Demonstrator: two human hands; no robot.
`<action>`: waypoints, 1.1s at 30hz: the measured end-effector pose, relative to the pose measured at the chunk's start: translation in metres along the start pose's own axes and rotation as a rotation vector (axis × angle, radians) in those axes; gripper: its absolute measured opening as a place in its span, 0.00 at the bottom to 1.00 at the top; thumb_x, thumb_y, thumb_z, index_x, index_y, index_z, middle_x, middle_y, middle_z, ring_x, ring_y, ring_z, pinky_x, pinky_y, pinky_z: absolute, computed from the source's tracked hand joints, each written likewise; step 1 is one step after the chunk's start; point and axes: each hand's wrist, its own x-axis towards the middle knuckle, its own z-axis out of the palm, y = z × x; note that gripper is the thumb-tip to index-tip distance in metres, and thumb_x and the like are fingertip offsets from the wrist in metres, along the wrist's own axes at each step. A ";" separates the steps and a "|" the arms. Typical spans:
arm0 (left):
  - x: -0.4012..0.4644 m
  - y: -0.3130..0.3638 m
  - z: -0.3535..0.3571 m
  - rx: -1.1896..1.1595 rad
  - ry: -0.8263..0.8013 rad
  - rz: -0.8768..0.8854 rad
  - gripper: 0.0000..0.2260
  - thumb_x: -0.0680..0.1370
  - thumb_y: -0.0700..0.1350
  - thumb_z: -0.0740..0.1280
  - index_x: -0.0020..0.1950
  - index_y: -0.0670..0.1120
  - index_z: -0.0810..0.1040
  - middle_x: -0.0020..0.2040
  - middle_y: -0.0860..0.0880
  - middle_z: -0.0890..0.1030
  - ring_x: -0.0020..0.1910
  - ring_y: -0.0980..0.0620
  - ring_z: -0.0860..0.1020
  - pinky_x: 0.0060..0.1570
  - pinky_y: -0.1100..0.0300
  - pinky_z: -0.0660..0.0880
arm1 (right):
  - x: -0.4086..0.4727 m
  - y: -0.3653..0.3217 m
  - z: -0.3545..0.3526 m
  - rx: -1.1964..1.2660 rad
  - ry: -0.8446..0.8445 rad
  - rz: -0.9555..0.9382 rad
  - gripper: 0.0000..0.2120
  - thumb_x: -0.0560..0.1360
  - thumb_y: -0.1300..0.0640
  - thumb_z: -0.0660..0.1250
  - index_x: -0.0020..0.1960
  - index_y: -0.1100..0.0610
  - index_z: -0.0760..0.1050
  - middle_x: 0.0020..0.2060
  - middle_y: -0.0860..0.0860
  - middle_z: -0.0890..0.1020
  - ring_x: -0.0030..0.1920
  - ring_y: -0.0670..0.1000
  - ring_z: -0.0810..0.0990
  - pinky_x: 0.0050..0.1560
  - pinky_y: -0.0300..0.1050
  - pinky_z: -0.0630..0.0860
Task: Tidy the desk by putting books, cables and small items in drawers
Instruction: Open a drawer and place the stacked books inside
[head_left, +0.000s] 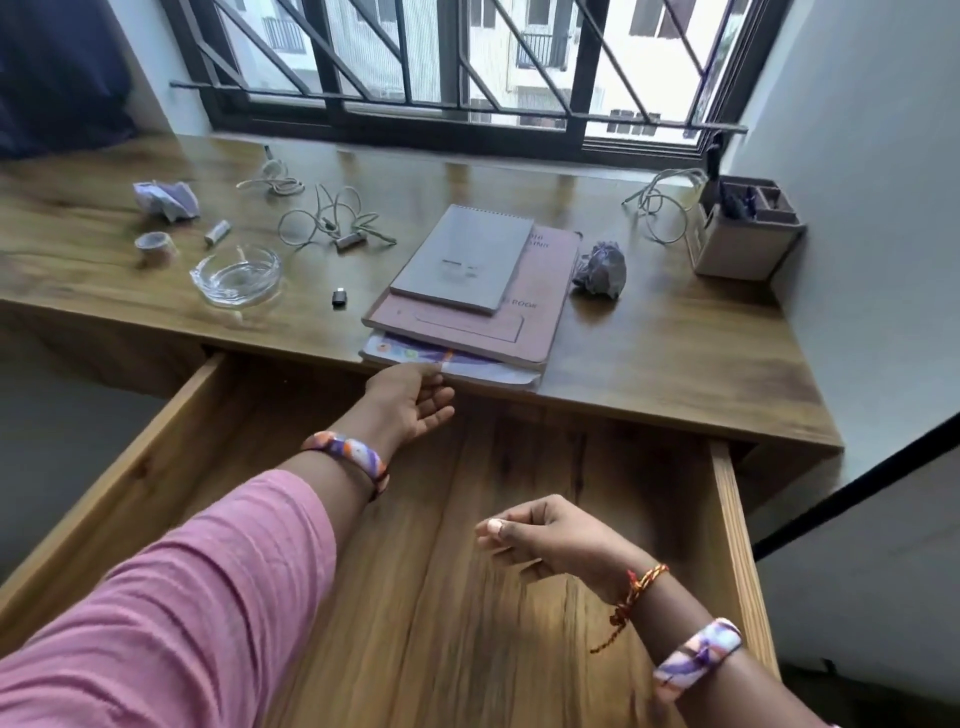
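Far left, nine to ten o'clock: a crumpled paper, a roll of tape and a small tube lie loose on the desk, none of it stowed yet.
Glass dish: at ten o'clock, just beside the tape, nothing visible in it.
Cables: one coil far back at eleven o'clock, a bigger tangle nearer, a small black adapter in front of that.
Left hand: reaching up to the desk's front edge, palm turned up, fingers loosely apart, fingertips at the lowest book's corner — looks set to slide under the pile, gripping nothing yet.
Books: a stack at twelve o'clock, grey notepad on a pink book on a colourful one, overhanging the front edge, so handy for a lift from below.
Drawer: pulled wide open right beneath the stack, bare wooden floor showing, ready for a short drop.
Right hand: hovering over the drawer at four o'clock, fingers loosely curled, holding nothing, likely waiting to take the pile's other side.
Second paper ball: one o'clock, just beside the books.
Far right, two o'clock: another cable looped beside a pen holder in the corner.
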 end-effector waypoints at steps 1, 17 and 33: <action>-0.002 0.001 0.001 0.000 0.006 0.012 0.06 0.78 0.40 0.63 0.44 0.38 0.75 0.35 0.45 0.75 0.35 0.51 0.76 0.44 0.52 0.78 | 0.000 -0.001 0.000 0.021 0.013 0.003 0.10 0.76 0.52 0.66 0.52 0.56 0.81 0.44 0.49 0.84 0.39 0.43 0.80 0.39 0.37 0.74; -0.047 -0.045 -0.033 -0.054 -0.119 0.034 0.07 0.79 0.34 0.59 0.57 0.37 0.70 0.41 0.42 0.73 0.41 0.47 0.75 0.60 0.45 0.72 | -0.053 0.018 0.030 0.455 0.287 0.048 0.11 0.77 0.50 0.62 0.53 0.57 0.74 0.50 0.56 0.80 0.45 0.52 0.80 0.40 0.45 0.78; -0.150 -0.120 -0.222 0.240 0.197 0.003 0.08 0.77 0.38 0.63 0.55 0.38 0.72 0.55 0.38 0.73 0.47 0.48 0.77 0.46 0.55 0.77 | -0.033 0.036 0.138 0.777 0.260 -0.103 0.33 0.53 0.61 0.80 0.56 0.64 0.75 0.45 0.57 0.83 0.43 0.55 0.82 0.45 0.56 0.81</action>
